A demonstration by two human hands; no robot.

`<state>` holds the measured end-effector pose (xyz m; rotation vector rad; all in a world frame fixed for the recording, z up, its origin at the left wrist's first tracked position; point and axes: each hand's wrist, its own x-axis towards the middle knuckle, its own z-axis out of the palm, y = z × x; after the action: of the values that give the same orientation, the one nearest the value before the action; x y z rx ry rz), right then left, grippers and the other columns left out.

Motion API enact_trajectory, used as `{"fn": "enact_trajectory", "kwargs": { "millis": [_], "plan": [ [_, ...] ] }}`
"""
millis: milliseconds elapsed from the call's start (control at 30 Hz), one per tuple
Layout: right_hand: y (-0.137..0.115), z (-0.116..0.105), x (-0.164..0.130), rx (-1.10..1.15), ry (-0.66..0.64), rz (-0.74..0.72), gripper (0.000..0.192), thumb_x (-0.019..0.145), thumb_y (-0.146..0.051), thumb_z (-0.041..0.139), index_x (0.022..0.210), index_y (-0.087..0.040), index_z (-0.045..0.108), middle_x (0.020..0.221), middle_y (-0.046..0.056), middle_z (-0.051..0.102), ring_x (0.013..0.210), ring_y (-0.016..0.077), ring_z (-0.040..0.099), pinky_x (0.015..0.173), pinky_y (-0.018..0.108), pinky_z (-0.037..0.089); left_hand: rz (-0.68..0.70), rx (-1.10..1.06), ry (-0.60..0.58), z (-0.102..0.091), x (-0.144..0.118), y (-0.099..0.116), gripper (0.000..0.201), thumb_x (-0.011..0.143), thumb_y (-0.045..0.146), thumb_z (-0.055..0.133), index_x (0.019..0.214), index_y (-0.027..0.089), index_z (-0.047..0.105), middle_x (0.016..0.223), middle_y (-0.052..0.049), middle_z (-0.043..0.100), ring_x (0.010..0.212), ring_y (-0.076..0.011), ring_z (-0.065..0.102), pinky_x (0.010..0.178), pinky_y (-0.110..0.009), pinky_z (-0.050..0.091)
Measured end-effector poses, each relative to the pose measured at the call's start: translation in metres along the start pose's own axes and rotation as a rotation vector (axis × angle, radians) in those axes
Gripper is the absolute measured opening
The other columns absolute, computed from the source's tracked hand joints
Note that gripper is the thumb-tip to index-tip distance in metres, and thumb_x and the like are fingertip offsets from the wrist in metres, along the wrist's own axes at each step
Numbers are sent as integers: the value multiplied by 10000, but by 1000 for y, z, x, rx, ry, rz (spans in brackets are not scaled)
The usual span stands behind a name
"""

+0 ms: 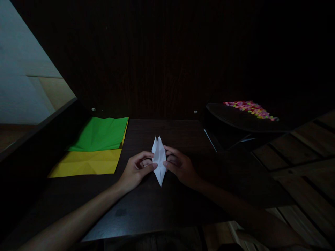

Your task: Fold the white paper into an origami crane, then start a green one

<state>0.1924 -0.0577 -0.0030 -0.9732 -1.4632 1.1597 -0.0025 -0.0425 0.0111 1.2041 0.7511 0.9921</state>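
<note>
A white folded origami paper [159, 157] stands out in the middle of the view, a narrow diamond with two separate points at the top and one at the bottom. My left hand [138, 168] pinches its left edge, thumb on the front face and fingers behind. On the opposite edge, my right hand [181, 166] grips it the same way, thumb in front. The fingers behind the paper are partly hidden. Both hands are just over the dark wooden tabletop [146, 212].
Left of my hands, a creased green sheet [101, 134] lies over a creased yellow sheet [86, 163]. A dark panel [146, 62] rises behind the tabletop. To the right, a dark bag-like object [235, 120] carries a multicoloured strip [252, 109]. Wooden slats [306, 174] show at far right.
</note>
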Motion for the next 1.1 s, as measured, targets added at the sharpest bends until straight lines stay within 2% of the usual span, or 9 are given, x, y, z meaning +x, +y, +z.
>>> {"fn": "enact_trajectory", "kwargs": {
  "millis": [67,200,267,400,600,733,867,1000,1100],
  "plan": [
    [0,0,1,-27,10,5,464,785,-224,666,1237,-265,569,943,18,588,691,107,591,632,252,518,-1,8,-6,0,0,0,227,733,212,776,919,157,657,793,-14,719,717,-137,678,688,-238,519],
    [-1,1,2,-52,28,-44,203,756,-248,706,947,-224,640,891,14,575,709,120,584,625,247,505,5,34,-19,-1,-1,-3,225,751,228,762,948,159,679,757,-11,721,676,-129,663,652,-226,506],
    [0,2,3,-44,20,-63,129,762,-254,707,866,-213,643,896,19,565,731,125,582,625,246,497,9,45,-18,-1,-1,-5,230,750,235,762,954,157,690,767,-16,724,681,-134,663,657,-234,509],
    [1,2,4,9,14,-61,113,761,-269,720,843,-207,672,901,19,567,719,114,569,601,233,476,3,60,-14,-1,-1,-5,248,752,249,760,972,148,705,816,-40,731,737,-164,675,706,-274,526],
    [-2,-2,5,-19,-3,2,104,777,-316,721,820,-227,754,858,22,598,738,132,572,601,244,476,71,159,-5,-1,1,1,205,764,244,749,950,157,764,1015,-95,717,858,-191,667,757,-289,531],
    [-1,-5,5,33,-16,9,145,763,-339,740,896,-296,777,871,13,604,712,132,574,582,254,494,103,203,-33,-3,1,5,177,774,238,739,940,195,783,1008,-97,729,908,-208,670,794,-302,538],
    [0,-7,6,57,-57,-8,130,786,-354,717,890,-307,779,891,17,613,765,150,591,623,279,506,116,162,-30,-3,1,6,153,757,238,751,903,216,792,1013,-92,733,907,-215,681,776,-301,547],
    [-3,-6,6,21,-33,-23,130,794,-326,707,899,-287,772,880,22,646,797,161,601,669,292,493,106,197,-13,-1,1,6,151,766,233,745,908,214,792,984,-83,743,896,-205,677,777,-289,537],
    [-8,-2,6,-31,13,-15,124,791,-339,704,801,-228,757,798,21,646,749,156,594,651,279,480,88,216,18,1,0,6,168,780,257,739,925,190,789,965,-85,744,856,-202,672,737,-283,530]
  ]
}}
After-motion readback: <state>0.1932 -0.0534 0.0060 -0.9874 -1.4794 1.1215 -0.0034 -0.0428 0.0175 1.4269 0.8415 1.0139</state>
